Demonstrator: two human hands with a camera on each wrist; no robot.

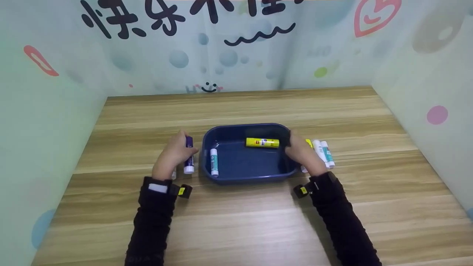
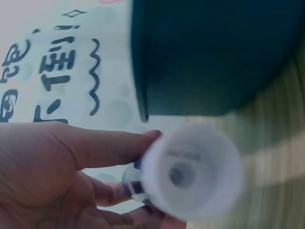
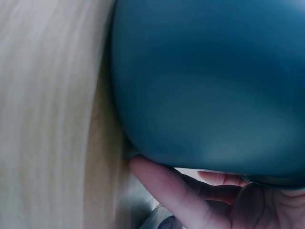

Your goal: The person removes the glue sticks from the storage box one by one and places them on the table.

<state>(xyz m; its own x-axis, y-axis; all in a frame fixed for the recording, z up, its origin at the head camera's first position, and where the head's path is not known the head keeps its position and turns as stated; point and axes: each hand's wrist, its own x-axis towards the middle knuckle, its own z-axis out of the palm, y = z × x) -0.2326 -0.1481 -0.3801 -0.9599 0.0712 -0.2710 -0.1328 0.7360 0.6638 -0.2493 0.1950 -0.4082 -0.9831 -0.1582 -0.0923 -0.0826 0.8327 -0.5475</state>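
Observation:
My left hand (image 1: 172, 152) holds a purple glue stick (image 1: 189, 162) just left of the blue basin (image 1: 244, 180). The stick's white end (image 2: 193, 171) faces the camera in the left wrist view, with the thumb along one side and fingers on the other. Over the basin's right end is my right hand (image 1: 303, 152), its thumb (image 3: 162, 186) straight along the outer wall. A gap shows between that thumb and the fingers, with nothing held there. Inside the basin lie a yellow glue stick (image 1: 262, 142) and a white-and-teal glue stick (image 1: 214, 162).
Right of the basin, a white-and-teal glue stick (image 1: 327, 154), a white one (image 1: 319, 149) and a partly hidden yellow one (image 1: 309, 143) lie together. A white end (image 1: 174, 174) peeks out beside the left wrist. Printed walls enclose the wooden table (image 1: 236, 225) at back and sides.

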